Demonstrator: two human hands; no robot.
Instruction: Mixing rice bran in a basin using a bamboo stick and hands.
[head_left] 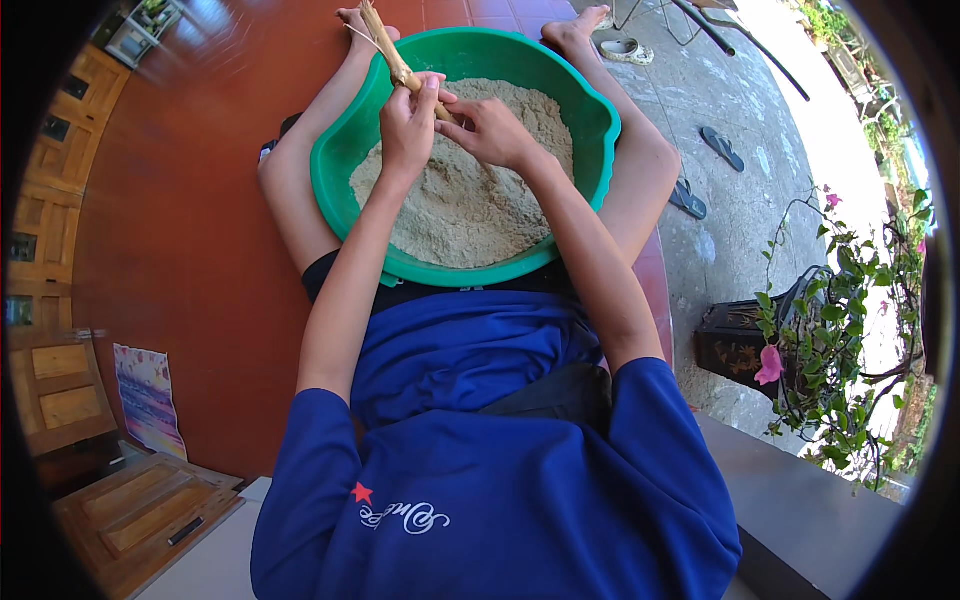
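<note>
Both hands work a pale stick over a green basin

Left hand (408, 125) grip wraps the stick (395, 60); right hand (490, 130) pinches its lower end at the basin's (335, 170) twelve o'clock, above the sandy meal (460, 215).

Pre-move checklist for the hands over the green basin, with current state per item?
1. Left hand has a grip on the tan stick: ok.
2. Right hand meets the stick's lower end: ok, though its fingertips are hidden.
3. Green basin sits steady between the legs: ok.
4. Sandy powder stays inside the rim: ok, none seen spilled.
5. Stick end over the basin: ok.
6. Thin string at the stick's upper end is free: cannot tell.
</note>
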